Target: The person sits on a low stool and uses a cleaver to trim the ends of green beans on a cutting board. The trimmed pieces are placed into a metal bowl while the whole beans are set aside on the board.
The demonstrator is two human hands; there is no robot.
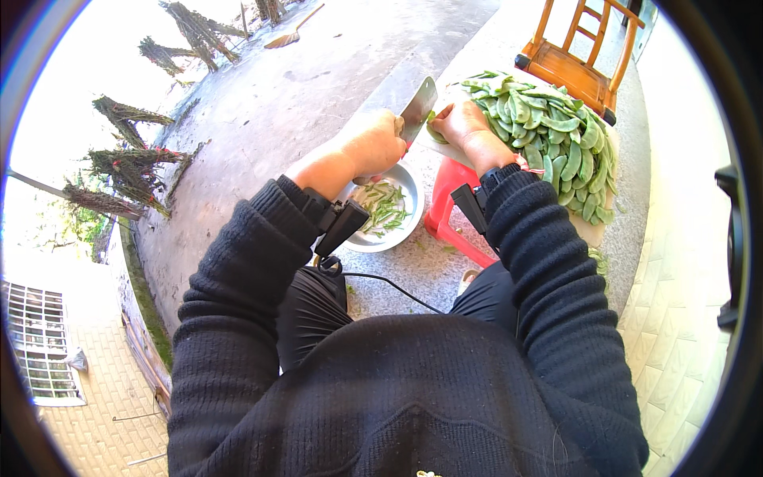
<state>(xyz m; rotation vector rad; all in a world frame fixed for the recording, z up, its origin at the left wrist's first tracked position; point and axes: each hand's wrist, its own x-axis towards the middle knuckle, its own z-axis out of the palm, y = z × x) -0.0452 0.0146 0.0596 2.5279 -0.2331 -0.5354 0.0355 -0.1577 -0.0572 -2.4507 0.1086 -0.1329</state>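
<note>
My left hand (372, 143) is closed around the handle of a cleaver (421, 108), whose broad metal blade points up and to the right. Just right of the blade, my right hand (464, 124) pinches a green flat bean pod (437, 130) at the near left corner of a pale board (448, 152). A large heap of flat bean pods (554, 134) covers much of that board. Below my left hand, a round metal basin (415, 206) holds thin green bean strips (384, 208). My left forearm hides part of the basin's rim.
A red plastic stool (444, 203) stands under the board, right of the basin. Beyond the heap is a wooden chair (575, 65). A black cable (387, 279) hangs across my lap. A broom (286, 39) and dried plant bundles (128, 164) lie farther off.
</note>
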